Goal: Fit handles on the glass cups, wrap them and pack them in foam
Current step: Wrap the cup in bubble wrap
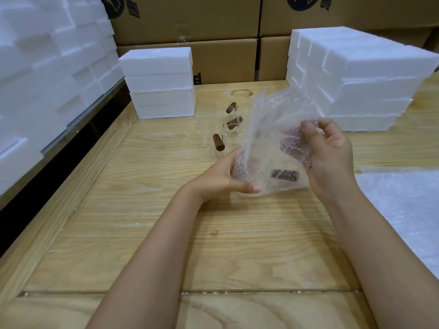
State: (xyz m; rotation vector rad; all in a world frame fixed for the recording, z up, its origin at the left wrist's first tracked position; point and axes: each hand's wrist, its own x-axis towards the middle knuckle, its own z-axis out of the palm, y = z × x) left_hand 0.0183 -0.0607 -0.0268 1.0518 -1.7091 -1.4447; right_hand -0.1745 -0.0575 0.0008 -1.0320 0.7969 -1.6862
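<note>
Both hands hold a bubble wrap bag above the wooden table. Inside it lies a glass cup whose brown handle shows through the wrap. My left hand grips the bag's lower left end. My right hand grips its right side, thumb curled over the wrap. Behind the bag, three glass cups with brown handles lie on the table.
White foam blocks stand stacked at the back centre, at the right and along the left. Cardboard boxes fill the background. A sheet of bubble wrap lies at the right edge.
</note>
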